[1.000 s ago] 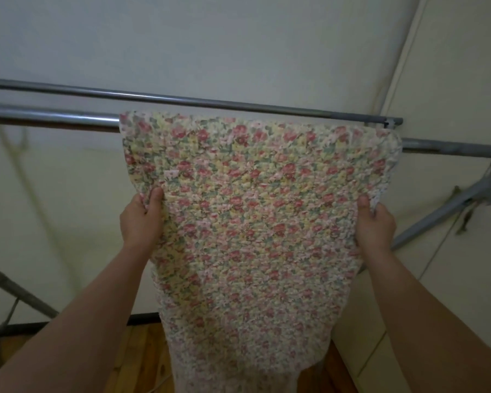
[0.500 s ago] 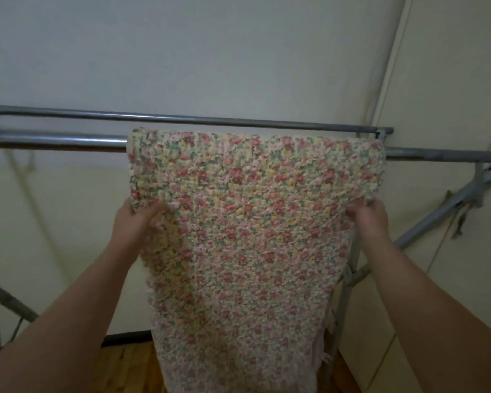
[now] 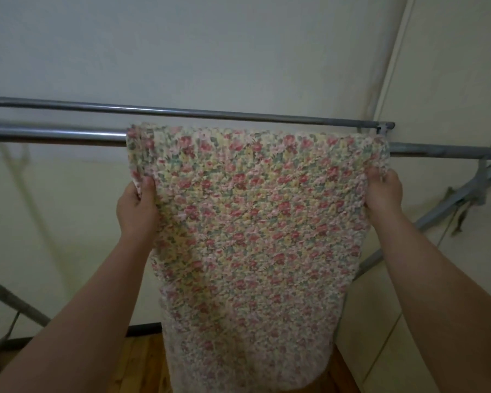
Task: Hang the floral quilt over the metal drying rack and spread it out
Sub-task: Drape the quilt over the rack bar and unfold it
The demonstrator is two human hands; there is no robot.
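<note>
The floral quilt (image 3: pixel 253 222), folded narrow with pink, yellow and green flowers, hangs over the near bar of the metal drying rack (image 3: pixel 54 133) and drops toward the floor. My left hand (image 3: pixel 138 207) grips the quilt's left edge just below the bar, thumb on the front. My right hand (image 3: pixel 383 192) grips the right edge at about the same height. A second, thinner rack bar (image 3: pixel 210 112) runs behind the quilt's top.
A pale wall stands right behind the rack. Slanted rack legs (image 3: pixel 448 205) show at the right and another leg (image 3: pixel 14 304) at the lower left. Wooden floor (image 3: pixel 145 364) lies below, and cabinet doors (image 3: pixel 451 80) fill the right side.
The quilt's top has settled over the near bar, and both hands have slid up its side edges closer to the bar. The view has tilted a little.
</note>
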